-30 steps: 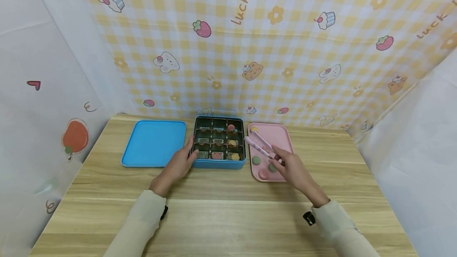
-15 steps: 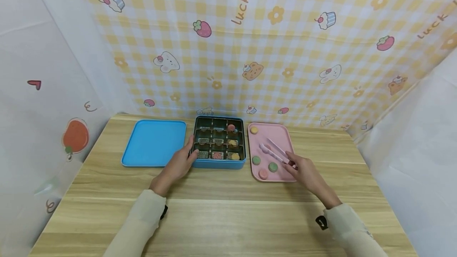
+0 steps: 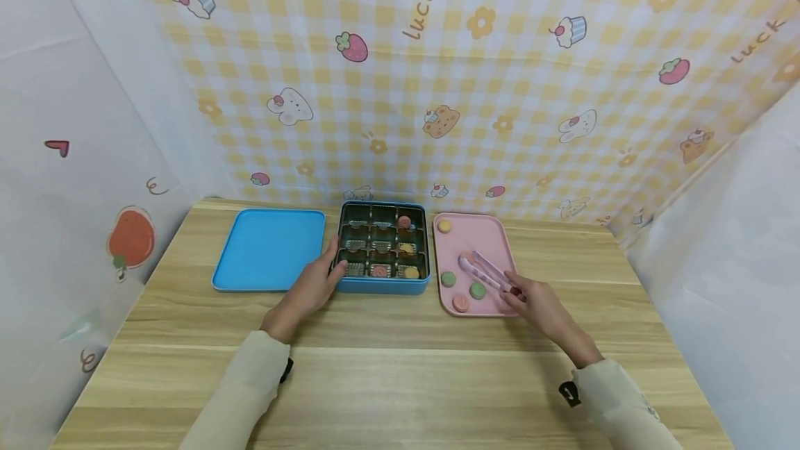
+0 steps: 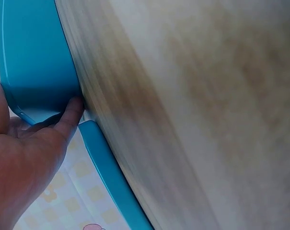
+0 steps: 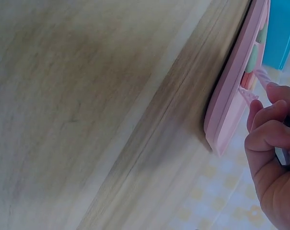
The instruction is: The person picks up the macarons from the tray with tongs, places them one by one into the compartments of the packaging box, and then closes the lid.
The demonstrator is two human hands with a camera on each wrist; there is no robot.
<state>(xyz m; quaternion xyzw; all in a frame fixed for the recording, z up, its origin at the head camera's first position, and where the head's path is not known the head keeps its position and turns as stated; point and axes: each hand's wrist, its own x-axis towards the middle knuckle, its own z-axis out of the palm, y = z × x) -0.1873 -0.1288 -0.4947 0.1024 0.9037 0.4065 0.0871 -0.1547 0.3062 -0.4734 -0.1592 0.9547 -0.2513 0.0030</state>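
Observation:
My right hand (image 3: 541, 307) grips pale pink tongs (image 3: 489, 274) over the pink tray (image 3: 492, 229). The tongs' tips stand at either side of a pink macaron (image 3: 467, 256); contact cannot be made out. On the same tray lie a yellow macaron (image 3: 444, 226), two green macarons (image 3: 478, 290) and another pink macaron (image 3: 460, 303). My left hand (image 3: 309, 291) holds the left side of a blue tin box (image 3: 382, 286), thumb near the rim and a finger low on the wall. Its dark divided insert has pink and yellow macarons in the right column and a pink one (image 3: 379, 271) front middle.
A blue lid (image 3: 270, 248) lies flat left of the box. The wooden table (image 3: 400, 380) ends at a yellow checked cloth (image 3: 387, 89) behind, with white cloth at both sides. The tray stands close to the box's right side.
My right hand has drawn back to the right with the tongs, from near the box's edge to the pink macaron in mid-tray. The left hand stays on the box.

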